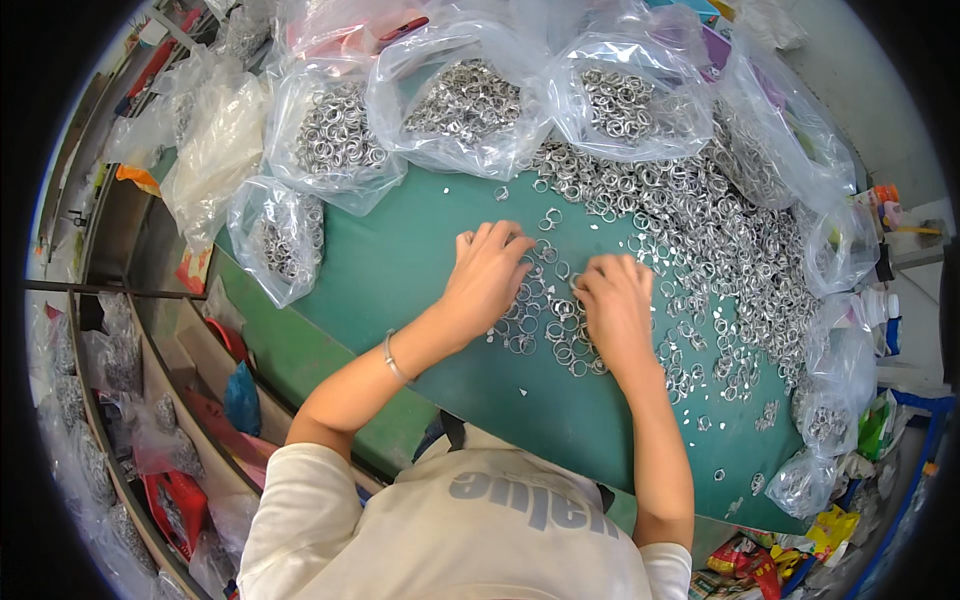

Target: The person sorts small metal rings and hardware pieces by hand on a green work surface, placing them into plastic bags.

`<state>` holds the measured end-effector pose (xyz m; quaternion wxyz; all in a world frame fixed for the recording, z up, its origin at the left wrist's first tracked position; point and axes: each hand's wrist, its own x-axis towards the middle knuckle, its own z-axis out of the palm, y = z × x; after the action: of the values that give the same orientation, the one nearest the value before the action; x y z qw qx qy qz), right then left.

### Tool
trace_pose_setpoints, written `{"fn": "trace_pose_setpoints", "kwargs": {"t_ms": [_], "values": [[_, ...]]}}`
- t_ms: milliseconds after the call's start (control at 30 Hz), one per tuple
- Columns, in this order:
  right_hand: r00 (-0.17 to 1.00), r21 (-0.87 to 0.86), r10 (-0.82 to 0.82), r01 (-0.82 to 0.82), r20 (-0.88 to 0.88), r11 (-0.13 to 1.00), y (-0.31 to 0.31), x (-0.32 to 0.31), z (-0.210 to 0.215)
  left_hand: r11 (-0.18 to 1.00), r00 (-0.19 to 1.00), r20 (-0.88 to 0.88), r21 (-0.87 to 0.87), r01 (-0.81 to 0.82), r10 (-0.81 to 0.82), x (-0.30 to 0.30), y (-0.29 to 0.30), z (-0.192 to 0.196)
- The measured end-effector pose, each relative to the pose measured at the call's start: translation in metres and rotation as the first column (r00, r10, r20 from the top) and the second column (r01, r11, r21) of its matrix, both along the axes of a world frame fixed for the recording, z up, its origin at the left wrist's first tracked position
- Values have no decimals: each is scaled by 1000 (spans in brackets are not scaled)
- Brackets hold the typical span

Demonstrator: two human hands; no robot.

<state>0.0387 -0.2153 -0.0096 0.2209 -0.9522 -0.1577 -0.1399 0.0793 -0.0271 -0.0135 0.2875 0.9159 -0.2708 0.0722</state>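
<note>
My left hand point(485, 278) is over the green tabletop point(420, 225), its fingers bent down at the left edge of a small spread of silver metal rings point(572, 340). What its fingertips hold, if anything, is hidden. Across from it, my right hand point(617, 305) has thumb and fingers pinched together at a silver ring point(577, 282). Loose rings lie between and below both hands. Just beyond my right hand, a large heap of similar rings point(740, 250) covers the table's right side. Small pale chips are scattered among them.
Open clear plastic bags of rings line the far edge, including a left bag point(340, 130), a middle bag point(465, 100) and a right bag point(620, 105). A smaller bag point(285, 240) stands at the left. Shelves with bagged parts point(150, 430) flank the left; colourful packets point(750, 560) lie lower right.
</note>
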Motion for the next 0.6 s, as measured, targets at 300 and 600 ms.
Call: {"fn": "trace_pose_setpoints", "kwargs": {"t_ms": [300, 600], "values": [[929, 454, 281, -148, -240, 878, 28, -71, 22, 756, 258, -819, -572, -318, -512, -67, 36, 8], [964, 393, 26, 82, -263, 916, 18, -81, 14, 696, 771, -615, -482, -532, 164, -24, 112, 17]]}}
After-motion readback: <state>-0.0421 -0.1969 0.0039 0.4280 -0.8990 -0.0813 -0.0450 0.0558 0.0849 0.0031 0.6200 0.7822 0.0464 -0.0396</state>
